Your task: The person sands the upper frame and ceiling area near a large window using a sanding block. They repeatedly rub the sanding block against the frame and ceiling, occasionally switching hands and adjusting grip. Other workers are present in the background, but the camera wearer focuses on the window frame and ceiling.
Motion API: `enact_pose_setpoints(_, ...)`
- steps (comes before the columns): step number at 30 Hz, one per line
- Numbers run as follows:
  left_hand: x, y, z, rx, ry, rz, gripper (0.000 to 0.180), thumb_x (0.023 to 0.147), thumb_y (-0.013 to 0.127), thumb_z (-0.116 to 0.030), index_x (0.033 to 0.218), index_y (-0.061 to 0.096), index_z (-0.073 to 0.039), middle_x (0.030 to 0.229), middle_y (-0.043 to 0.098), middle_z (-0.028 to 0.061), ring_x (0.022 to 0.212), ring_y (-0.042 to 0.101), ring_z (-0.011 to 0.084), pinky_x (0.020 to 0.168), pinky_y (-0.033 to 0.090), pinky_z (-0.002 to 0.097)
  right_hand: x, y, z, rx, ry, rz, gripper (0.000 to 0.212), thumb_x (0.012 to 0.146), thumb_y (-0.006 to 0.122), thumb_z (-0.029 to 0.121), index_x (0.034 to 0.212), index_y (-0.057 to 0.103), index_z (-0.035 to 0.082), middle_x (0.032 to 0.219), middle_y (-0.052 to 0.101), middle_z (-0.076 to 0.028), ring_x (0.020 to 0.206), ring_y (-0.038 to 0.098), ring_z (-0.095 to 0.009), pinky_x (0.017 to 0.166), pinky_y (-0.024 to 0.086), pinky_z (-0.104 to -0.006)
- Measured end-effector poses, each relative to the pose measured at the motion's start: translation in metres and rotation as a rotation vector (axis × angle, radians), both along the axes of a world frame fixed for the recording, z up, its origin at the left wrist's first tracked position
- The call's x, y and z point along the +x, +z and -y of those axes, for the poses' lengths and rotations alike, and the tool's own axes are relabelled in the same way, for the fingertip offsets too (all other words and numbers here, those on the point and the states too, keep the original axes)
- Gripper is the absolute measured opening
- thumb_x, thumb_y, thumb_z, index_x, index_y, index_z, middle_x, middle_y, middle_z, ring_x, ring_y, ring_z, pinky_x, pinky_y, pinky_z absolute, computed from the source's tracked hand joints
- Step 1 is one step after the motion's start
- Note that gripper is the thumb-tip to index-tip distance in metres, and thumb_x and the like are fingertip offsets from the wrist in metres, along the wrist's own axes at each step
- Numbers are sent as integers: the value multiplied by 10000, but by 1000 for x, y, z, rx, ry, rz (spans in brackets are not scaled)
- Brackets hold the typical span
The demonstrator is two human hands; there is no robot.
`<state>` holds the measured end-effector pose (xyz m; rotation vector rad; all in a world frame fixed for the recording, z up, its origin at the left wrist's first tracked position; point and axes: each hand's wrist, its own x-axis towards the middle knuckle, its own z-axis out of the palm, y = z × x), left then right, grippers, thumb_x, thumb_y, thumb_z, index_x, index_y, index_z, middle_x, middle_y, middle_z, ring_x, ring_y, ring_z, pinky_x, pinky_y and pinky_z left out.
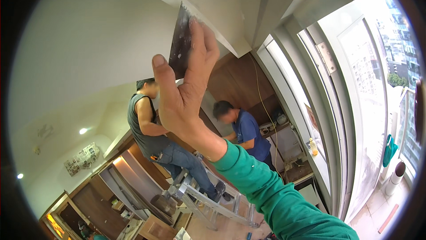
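Observation:
My right hand (188, 93) is raised overhead, its green-sleeved arm coming in from the lower right. It grips a putty knife (179, 40) with a broad, dark metal blade spotted with white. The fingers lie along the blade, while the thumb stands out to the left. Any handle is hidden behind the hand. At the top, the blade appears to meet the lower edge of a pale ceiling beam (222, 13), though exact contact is hard to tell. A smooth pale ceiling (97, 31) spreads out to the left. My left hand is out of the picture.
Below, one person (151, 124) is up on an aluminium stepladder (199, 200); another person in blue (246, 129) bends beside brown panels. At right are a white-framed glass door (364, 84) and a small bottle (313, 146) on the sill. A cable (266, 107) hangs down.

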<state>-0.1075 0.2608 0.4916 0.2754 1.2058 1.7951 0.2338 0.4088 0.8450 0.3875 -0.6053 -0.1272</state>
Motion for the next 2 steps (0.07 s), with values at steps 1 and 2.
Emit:
enact_pose_setpoints(1,2,2,1,-14,-13,14,226,927,596,-236,1062,637,-59,1000,632,109,986,591,314,847,496,653,0,3,2,6,-5,-11,665,856,586,68,1444,294,-29,1423,191,-239,1259,336,-362,1016,367,-413)
enact_pose_setpoints(2,3,2,1,-14,-15,14,226,927,596,-236,1062,637,-59,1000,632,109,986,591,314,847,496,653,-1,5,4,11,-10,-23,667,857,587,68,1446,290,-30,1423,190,-239,1260,334,-362,1015,368,-411)
